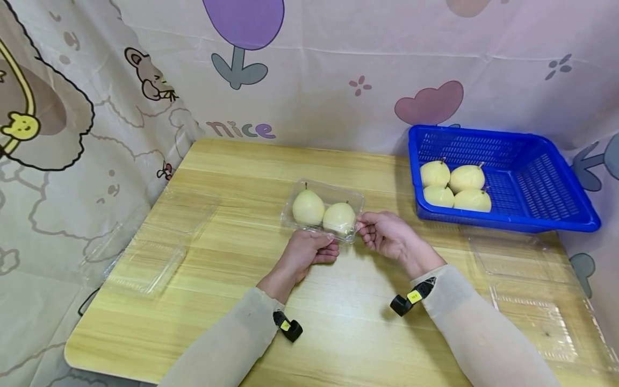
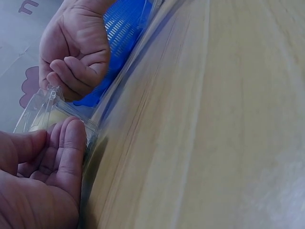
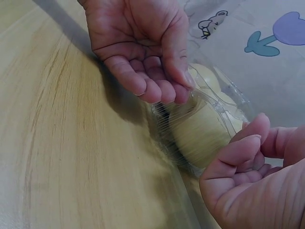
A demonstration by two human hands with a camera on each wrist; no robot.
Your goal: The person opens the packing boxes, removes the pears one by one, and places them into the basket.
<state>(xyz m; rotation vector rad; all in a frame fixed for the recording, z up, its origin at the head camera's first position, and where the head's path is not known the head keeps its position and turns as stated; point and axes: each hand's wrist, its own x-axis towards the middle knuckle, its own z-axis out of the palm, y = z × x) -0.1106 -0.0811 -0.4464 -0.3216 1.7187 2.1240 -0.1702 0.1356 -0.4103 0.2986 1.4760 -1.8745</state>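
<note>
A clear plastic clamshell box sits near the middle of the table with two pale yellow pears side by side inside. Its clear top lies over the fruit. My left hand pinches the box's front edge between thumb and fingers, also seen in the left wrist view. At the front right corner, the rim is pinched by my right hand, its other fingers curled in. In the right wrist view, one pear shows through the ribbed plastic wall between both hands.
A blue plastic basket at the back right holds several pears. Opened clear boxes lie at the left table edge and on the right, where another clear box lies in front of the basket. A patterned cloth hangs behind the table.
</note>
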